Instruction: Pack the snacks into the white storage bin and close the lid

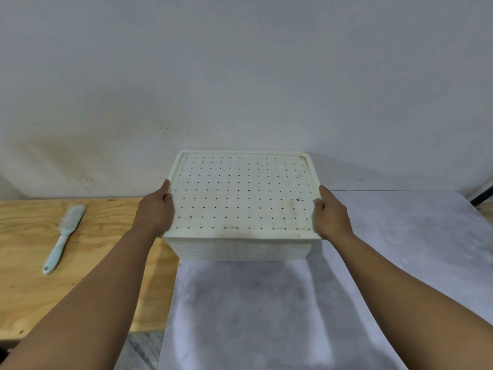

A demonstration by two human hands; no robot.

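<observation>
The white storage bin [240,251] stands on a grey cloth against the wall, with its perforated woven-pattern lid [242,193] lying flat on top. My left hand [156,212] grips the lid's left edge, thumb on the top surface and fingers down the side. My right hand [330,213] grips the right edge the same way. No snacks are visible; the bin's inside is hidden by the lid.
A pale blue brush [64,237] lies on the wooden tabletop [32,289] at the left. The grey cloth [266,316] covers the surface in front of and to the right of the bin. A white wall rises just behind the bin.
</observation>
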